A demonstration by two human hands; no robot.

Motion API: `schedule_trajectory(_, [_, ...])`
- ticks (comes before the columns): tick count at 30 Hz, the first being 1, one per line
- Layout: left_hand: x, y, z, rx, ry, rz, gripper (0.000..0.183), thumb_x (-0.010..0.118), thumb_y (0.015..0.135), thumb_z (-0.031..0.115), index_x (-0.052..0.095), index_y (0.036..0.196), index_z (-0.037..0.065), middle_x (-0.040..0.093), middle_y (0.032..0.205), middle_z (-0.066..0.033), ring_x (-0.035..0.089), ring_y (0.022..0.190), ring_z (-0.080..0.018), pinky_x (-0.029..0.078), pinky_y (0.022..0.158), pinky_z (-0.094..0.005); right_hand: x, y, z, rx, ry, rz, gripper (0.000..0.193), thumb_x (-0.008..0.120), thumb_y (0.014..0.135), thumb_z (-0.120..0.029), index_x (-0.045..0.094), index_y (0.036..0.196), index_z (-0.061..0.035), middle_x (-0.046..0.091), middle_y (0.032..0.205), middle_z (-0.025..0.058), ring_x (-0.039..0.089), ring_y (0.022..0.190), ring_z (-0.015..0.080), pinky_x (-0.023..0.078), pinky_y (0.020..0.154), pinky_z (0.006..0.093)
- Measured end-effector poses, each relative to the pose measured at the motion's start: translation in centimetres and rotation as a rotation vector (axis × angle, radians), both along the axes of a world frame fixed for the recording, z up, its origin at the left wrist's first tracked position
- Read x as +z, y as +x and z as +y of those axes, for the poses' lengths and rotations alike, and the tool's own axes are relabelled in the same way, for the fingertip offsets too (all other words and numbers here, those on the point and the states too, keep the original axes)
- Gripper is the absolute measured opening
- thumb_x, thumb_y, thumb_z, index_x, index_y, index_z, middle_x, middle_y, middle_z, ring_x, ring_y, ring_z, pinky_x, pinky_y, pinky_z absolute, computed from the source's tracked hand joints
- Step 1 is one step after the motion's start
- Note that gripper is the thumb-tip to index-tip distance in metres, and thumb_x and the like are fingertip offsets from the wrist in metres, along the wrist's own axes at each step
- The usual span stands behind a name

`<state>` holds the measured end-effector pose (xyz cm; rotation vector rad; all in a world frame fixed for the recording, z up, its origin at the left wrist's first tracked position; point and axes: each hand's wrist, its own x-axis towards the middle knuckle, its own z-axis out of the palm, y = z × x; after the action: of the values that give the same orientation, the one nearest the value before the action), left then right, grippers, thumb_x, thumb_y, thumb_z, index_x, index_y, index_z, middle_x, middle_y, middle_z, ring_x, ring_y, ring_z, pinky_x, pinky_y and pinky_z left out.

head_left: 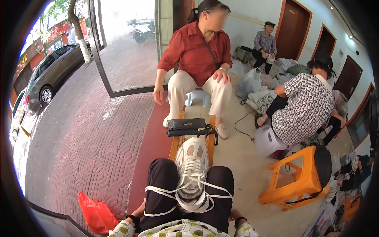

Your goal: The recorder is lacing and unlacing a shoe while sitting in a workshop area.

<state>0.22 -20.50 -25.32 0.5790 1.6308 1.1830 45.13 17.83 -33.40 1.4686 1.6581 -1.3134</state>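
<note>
A white and beige sneaker (193, 152) rests between my black-trousered thighs, toe pointing away from me. Its pale laces (164, 190) run out loosely to both sides and lie across my legs. Low beside my left thigh is my left hand (139, 209), with its fingers mostly hidden. My right hand (235, 215) hangs by the outer side of my right thigh, and its fingers are out of sight too. Neither hand touches the shoe. Just beyond the toe, a black wallet-like pouch (186, 127) with a zip and wrist strap lies across an orange frame (173, 148).
Facing me, a person in a red shirt (197, 55) sits on a light blue stool (197, 98). An orange plastic stool (294, 173) stands at my right, near a seated person in a patterned top (304, 106). A red plastic bag (96, 213) lies at lower left.
</note>
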Motion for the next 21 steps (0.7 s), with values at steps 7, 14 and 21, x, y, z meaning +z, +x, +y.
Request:
schedule_trajectory(7, [2.8,0.5,1.2,-0.036,0.063,0.088,0.040,0.043,0.104,0.011,0.031,0.141,0.005,0.043,0.142,-0.0131,0.045,0.127,-0.0202,0.033,0.112,-0.0338,0.1,1.6,-0.1,-0.466,-0.167,0.093,0.020,0.075,0.083,-0.019,0.072,0.092,-0.0012,0.070,0.090,0.0110,0.068,0.079,0.0234,0.059,0.064,0.0373])
schedule_trajectory(14, [3.5,0.9,3.0,0.069,-0.011,-0.239,0.041,0.041,0.103,0.010,0.034,0.143,0.004,0.048,0.141,-0.0127,0.041,0.132,-0.0147,0.032,0.113,-0.0331,-2.0,2.6,-0.4,-0.495,-0.144,0.106,0.031,0.070,0.087,-0.027,0.069,0.101,0.0011,0.070,0.097,0.0128,0.069,0.081,0.0267,0.059,0.070,0.0384])
schedule_trajectory(21, [-4.4,-0.7,-0.6,-0.217,0.158,0.331,0.052,0.057,0.096,0.017,0.038,0.142,0.004,0.054,0.138,-0.0114,0.050,0.125,-0.0157,0.041,0.105,-0.0356,0.8,1.7,-1.3,-0.659,-0.105,0.081,0.035,0.069,0.087,-0.031,0.069,0.104,-0.0003,0.070,0.097,0.0131,0.069,0.087,0.0300,0.058,0.076,0.0428])
